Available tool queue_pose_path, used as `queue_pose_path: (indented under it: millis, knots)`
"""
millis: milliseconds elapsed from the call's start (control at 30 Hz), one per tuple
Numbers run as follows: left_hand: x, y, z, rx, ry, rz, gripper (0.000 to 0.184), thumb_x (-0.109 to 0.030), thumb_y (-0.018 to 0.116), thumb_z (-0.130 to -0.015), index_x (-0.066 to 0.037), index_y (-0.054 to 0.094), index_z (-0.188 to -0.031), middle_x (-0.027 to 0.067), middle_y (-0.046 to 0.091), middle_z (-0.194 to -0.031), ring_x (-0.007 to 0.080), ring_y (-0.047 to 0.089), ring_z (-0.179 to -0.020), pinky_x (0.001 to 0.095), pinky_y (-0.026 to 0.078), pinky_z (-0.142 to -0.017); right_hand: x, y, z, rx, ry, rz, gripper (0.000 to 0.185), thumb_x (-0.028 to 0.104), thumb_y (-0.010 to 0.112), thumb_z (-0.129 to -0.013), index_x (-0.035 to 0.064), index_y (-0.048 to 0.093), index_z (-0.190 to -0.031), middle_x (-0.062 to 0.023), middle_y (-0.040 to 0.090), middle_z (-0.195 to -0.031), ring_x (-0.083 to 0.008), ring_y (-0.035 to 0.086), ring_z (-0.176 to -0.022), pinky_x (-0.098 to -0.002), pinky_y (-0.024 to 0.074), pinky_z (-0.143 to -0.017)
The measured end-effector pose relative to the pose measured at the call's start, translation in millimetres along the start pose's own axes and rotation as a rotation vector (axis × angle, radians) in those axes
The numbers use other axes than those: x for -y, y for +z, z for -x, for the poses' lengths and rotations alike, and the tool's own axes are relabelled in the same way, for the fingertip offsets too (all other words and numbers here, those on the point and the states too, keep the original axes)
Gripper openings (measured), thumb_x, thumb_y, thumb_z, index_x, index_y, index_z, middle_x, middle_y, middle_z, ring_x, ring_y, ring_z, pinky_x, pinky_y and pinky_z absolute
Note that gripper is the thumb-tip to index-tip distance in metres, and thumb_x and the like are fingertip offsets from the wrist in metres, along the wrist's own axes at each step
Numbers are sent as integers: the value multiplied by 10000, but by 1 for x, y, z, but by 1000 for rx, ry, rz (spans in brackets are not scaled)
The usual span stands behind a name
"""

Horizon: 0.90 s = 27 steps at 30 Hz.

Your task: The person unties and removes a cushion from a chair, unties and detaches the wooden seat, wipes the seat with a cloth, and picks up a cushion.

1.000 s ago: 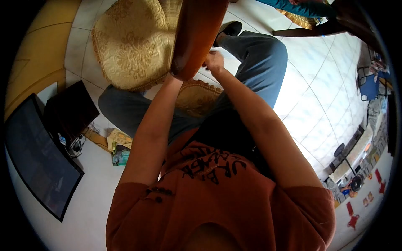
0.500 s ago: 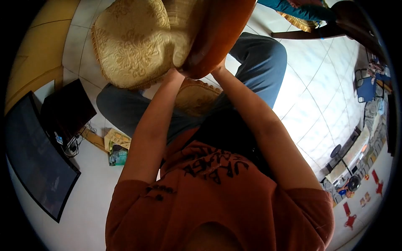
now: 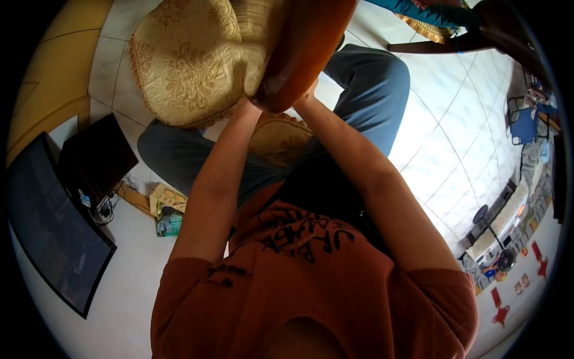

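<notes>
Both hands at the near end of the glossy brown wooden piece point(image 3: 306, 51), which runs away from me between them. Left hand point(image 3: 247, 106): wrist at its left edge, fingers hidden; can't tell how open or whether gripping. Right hand point(image 3: 311, 90): partly visible at the right edge, fingers behind the wood, so same there. Gold patterned cushion point(image 3: 185, 66) beyond and left of my left hand. Second gold cushion point(image 3: 280, 142) nearer me, between my forearms.
</notes>
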<state>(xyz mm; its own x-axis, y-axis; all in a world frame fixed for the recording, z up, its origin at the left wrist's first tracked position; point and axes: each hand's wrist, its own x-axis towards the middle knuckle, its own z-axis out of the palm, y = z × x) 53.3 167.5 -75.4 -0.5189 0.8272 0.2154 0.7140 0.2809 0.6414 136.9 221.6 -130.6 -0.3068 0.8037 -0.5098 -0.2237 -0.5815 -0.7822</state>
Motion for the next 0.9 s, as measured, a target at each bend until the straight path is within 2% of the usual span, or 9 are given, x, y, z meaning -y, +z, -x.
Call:
queue_pose_path:
  millis: [300,400,467,567,600,700,767,833,900]
  knots:
    - [7,4,-1,7,11,31,187,19,663,-688,-42,628,-861,119,603,-870,321,590,-823,387,475,-707,35,12,12,-3,47,197,93,54,680,-764,-12,631,-722,-82,633,-638,-134,577,-507,-276,463,-422]
    - [-4,-2,-1,-19,35,23,193,8,664,-695,-47,628,-877,119,605,-877,321,588,-821,384,476,-706,16,0,-3,152,95,-205,79,26,667,-765,-15,621,-716,-84,621,-634,-148,577,-508,-279,470,-432]
    - [0,3,6,-33,40,13,198,2,661,-704,-49,629,-892,121,608,-884,323,586,-821,382,477,-705,6,-4,-8,161,9,-27,75,8,654,-764,-24,613,-710,-92,610,-628,-161,575,-508,-283,475,-444]
    - [15,21,33,-165,-130,331,167,-5,631,-761,-52,631,-922,118,615,-862,275,607,-797,364,477,-696,7,-5,-8,171,-120,151,72,-10,642,-763,-32,605,-705,-100,601,-622,-171,570,-507,-287,475,-451]
    - [0,13,44,-200,-326,564,156,-11,612,-790,-44,627,-942,105,624,-852,238,611,-782,351,476,-689,9,-6,-8,172,-154,191,71,-14,639,-762,-33,603,-704,-101,599,-621,-173,569,-506,-288,474,-452]
    - [-1,18,59,-213,-473,604,143,-56,570,-853,-43,624,-985,50,648,-840,152,603,-741,311,466,-700,16,-6,-5,245,-217,277,80,-19,635,-759,-31,595,-691,-104,601,-624,-173,574,-512,-290,464,-441]
    - [-9,19,57,13,-1016,949,172,-90,567,-863,-59,623,-1022,27,650,-898,152,596,-776,292,461,-742,20,-2,-3,174,-106,130,84,-25,631,-757,-27,593,-683,-103,592,-605,-171,559,-491,-289,450,-429]
    - [0,44,49,-6,-1090,1128,174,-105,558,-868,-86,611,-1033,17,626,-885,145,580,-792,289,463,-778,31,2,-1,82,101,13,83,-33,628,-752,-24,596,-676,-105,588,-590,-170,550,-474,-287,440,-422]
    - [17,76,49,-302,-1215,1579,155,-107,546,-885,-91,585,-1034,13,594,-853,141,565,-790,294,482,-775,41,4,3,12,270,-56,81,-40,626,-747,-22,598,-673,-107,586,-581,-170,546,-464,-286,435,-418]
